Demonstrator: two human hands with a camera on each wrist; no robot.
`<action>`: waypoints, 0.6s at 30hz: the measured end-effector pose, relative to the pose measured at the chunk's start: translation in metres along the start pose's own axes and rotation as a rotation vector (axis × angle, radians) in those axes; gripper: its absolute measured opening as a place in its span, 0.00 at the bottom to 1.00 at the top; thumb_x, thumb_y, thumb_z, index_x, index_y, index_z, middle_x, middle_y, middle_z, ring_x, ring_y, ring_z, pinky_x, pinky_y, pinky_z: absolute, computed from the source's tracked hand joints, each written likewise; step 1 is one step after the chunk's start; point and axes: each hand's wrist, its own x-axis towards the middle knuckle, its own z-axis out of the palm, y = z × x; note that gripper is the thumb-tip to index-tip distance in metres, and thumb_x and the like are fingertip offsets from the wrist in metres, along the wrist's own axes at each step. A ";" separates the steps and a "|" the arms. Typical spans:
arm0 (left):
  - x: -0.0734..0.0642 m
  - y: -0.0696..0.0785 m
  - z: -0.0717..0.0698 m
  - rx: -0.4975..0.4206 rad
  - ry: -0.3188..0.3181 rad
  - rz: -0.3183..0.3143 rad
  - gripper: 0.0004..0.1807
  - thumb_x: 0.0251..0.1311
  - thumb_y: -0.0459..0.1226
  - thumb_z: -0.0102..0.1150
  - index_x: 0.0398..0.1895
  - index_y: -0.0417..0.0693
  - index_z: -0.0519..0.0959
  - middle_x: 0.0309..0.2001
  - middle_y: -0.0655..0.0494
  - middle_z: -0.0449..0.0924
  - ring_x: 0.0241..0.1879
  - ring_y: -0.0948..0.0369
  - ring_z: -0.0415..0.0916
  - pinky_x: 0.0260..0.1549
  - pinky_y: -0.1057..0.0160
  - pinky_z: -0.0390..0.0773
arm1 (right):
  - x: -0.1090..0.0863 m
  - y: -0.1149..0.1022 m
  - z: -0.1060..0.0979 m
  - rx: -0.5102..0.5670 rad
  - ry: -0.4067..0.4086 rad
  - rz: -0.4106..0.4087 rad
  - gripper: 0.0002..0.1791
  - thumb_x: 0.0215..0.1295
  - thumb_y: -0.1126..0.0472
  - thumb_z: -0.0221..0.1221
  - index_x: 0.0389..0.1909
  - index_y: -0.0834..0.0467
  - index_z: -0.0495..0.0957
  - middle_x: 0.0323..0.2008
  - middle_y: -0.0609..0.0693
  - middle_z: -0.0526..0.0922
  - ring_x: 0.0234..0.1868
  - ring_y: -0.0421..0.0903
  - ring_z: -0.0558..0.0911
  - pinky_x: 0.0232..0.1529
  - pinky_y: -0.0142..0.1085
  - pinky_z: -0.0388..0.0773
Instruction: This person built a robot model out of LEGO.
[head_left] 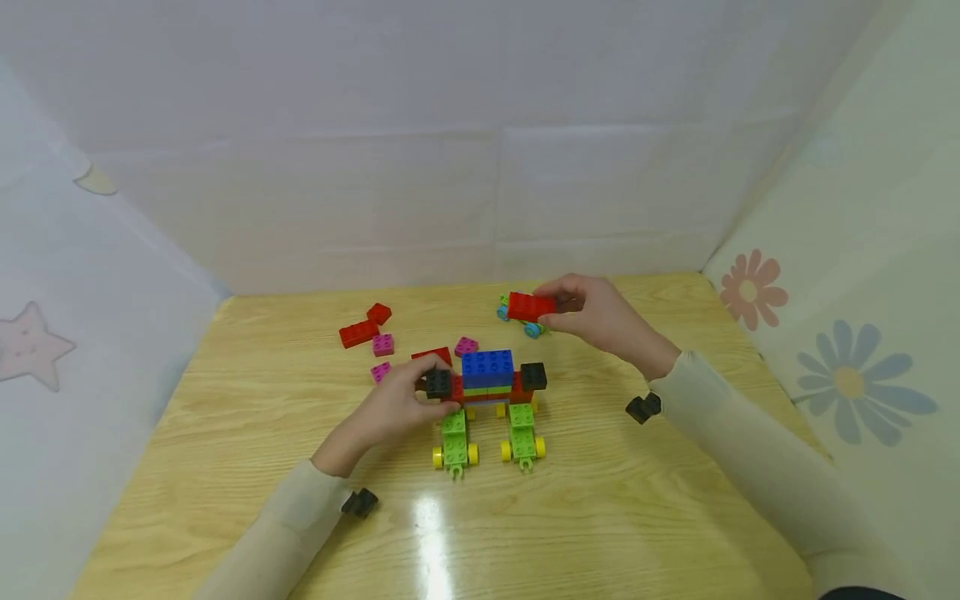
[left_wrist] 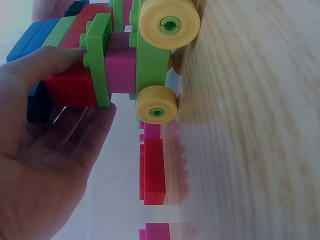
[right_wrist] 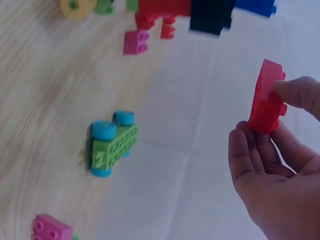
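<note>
My left hand (head_left: pixel 388 410) grips the left end of a toy-brick build. A blue brick (head_left: pixel 487 368) tops the build, with black bricks (head_left: pixel 533 377) at both ends and two green wheeled bases (head_left: pixel 522 437) with yellow wheels underneath. In the left wrist view, the thumb and fingers hold its red brick (left_wrist: pixel 72 87), above a purple brick (left_wrist: pixel 120 62). Raised off the table, my right hand (head_left: pixel 603 321) pinches a red toy brick (right_wrist: pixel 270 95) between thumb and fingers. Behind that brick in the head view stands a small green wheeled base (right_wrist: pixel 115 146) with blue wheels.
On the wooden table (head_left: pixel 247 417), loose red bricks (head_left: pixel 358 333) and pink bricks (head_left: pixel 383 344) lie to the back left. Another pink brick (head_left: pixel 466 346) sits behind the build. A pale cloth wall (head_left: pixel 450 192) rises at the table's back edge.
</note>
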 end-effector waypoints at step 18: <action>0.001 -0.004 -0.004 -0.009 0.008 -0.003 0.19 0.66 0.38 0.82 0.55 0.52 0.84 0.53 0.52 0.90 0.54 0.53 0.88 0.58 0.46 0.91 | -0.026 -0.019 0.023 0.028 -0.169 -0.127 0.22 0.75 0.60 0.72 0.67 0.54 0.86 0.62 0.52 0.90 0.61 0.51 0.91 0.72 0.59 0.84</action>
